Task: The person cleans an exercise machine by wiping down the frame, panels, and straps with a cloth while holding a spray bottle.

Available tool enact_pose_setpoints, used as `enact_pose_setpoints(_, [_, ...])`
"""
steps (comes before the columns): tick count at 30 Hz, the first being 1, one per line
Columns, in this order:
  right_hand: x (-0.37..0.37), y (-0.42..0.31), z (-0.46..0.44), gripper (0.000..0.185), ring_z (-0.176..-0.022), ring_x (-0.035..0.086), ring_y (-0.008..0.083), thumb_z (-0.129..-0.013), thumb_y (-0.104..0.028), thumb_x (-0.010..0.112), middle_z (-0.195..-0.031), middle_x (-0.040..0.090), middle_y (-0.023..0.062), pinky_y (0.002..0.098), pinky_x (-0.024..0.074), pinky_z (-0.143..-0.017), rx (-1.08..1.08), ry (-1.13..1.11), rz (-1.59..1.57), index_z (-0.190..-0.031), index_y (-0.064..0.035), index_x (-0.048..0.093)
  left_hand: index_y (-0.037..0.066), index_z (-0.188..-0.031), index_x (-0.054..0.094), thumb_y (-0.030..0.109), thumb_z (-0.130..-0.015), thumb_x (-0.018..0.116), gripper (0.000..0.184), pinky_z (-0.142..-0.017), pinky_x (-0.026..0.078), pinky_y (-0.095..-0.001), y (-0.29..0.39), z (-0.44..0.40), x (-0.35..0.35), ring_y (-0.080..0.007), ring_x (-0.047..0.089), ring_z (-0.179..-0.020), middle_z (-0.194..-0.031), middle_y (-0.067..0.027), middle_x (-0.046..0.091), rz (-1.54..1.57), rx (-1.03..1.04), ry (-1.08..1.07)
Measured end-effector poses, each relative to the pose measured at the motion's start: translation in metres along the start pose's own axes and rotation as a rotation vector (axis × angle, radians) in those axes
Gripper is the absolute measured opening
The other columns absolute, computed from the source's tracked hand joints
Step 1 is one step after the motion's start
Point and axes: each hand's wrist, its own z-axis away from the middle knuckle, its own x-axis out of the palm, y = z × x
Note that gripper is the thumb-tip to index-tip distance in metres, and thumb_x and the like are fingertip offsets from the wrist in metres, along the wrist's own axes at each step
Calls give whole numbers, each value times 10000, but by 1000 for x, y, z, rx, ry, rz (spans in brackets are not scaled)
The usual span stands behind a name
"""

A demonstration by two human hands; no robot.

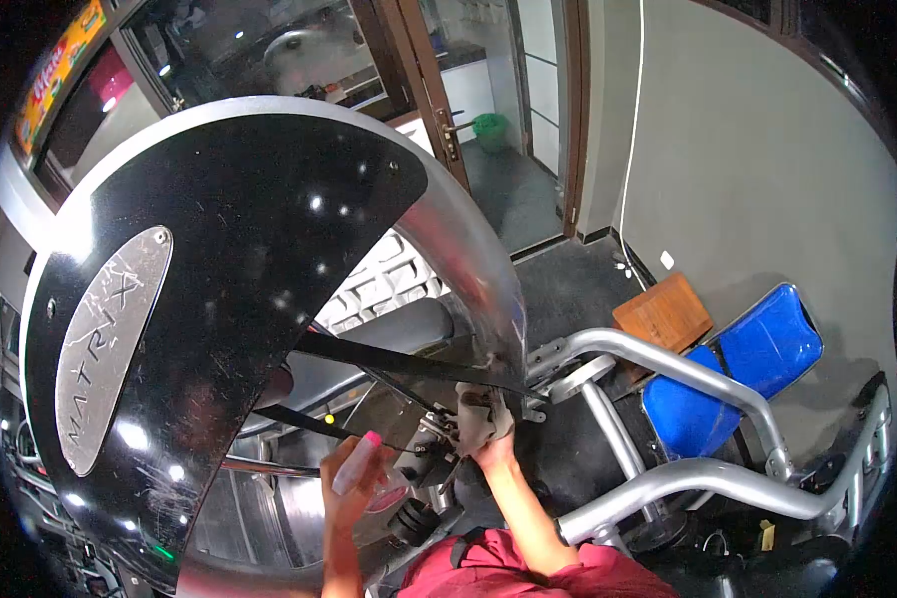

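Note:
My left hand [341, 490] is closed around a spray bottle [355, 466] with a white head and a pink tip; its clear lower part shows beside my wrist. A crumpled grey cloth [480, 421] is in my right hand [494, 452], whose fingers are mostly hidden by it. The cloth lies against the metal frame and bracket parts of a gym machine [431, 439], close to a black bar. Left of my hands rises the machine's large black shroud with a silver MATRIX plate [115, 349].
Curved silver tubes [688, 488] of the machine run to my right. Beyond them stand a blue chair [733, 369] and a brown wooden box [664, 311] by the grey wall. Behind the shroud is an open door [448, 130], with a green bin [490, 132] past it.

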Motion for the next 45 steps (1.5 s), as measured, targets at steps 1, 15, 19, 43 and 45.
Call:
enact_pose_setpoints(1, [-10, 1, -1, 339, -981, 665, 207, -989, -358, 520, -1083, 694, 43, 327, 545, -818, 34, 36, -7, -1161, -98, 653, -2, -893, 674, 76, -915, 659, 81, -531, 482, -263, 0, 0, -4, -88, 590, -622, -802, -47, 681, -3, -2, -5])
enact_pose_setpoints(15, [48, 27, 8, 402, -1143, 595, 231, -1008, -312, 462, -1254, 621, 90, 355, 489, -979, 184, -265, -236, -1287, -42, 567, -22, -887, 681, 74, -858, 654, 104, -546, 507, -265, -19, 0, -14, -121, 638, -594, -762, -70, 683, 215, 141, 17])
enact_pose_setpoints(19, [57, 14, 14, 373, -1032, 641, 260, -990, -285, 476, -1195, 647, 91, 399, 541, -889, 45, 43, 6, -1253, -47, 592, -8, -870, 687, 165, -887, 691, 174, -553, 499, -267, -13, 5, -17, -111, 624, -582, -723, -54, 678, 264, 223, 69])
enact_pose_setpoints(43, [100, 17, -6, 402, -929, 650, 220, -973, -381, 537, -1059, 647, 51, 425, 537, -874, 125, -359, -23, -1210, -61, 595, -23, -833, 670, 30, -880, 621, 85, -526, 490, -249, 27, 24, -33, -102, 612, -528, -735, -88, 709, 225, 305, 158])
enact_pose_setpoints(45, [118, 25, -9, 428, -942, 646, 231, -957, -413, 553, -1065, 647, 57, 437, 537, -871, 178, -352, 38, -1216, -75, 591, -21, -833, 674, 33, -880, 622, 88, -520, 482, -249, 24, 21, -34, -101, 614, -527, -696, -76, 689, 237, 303, 160])
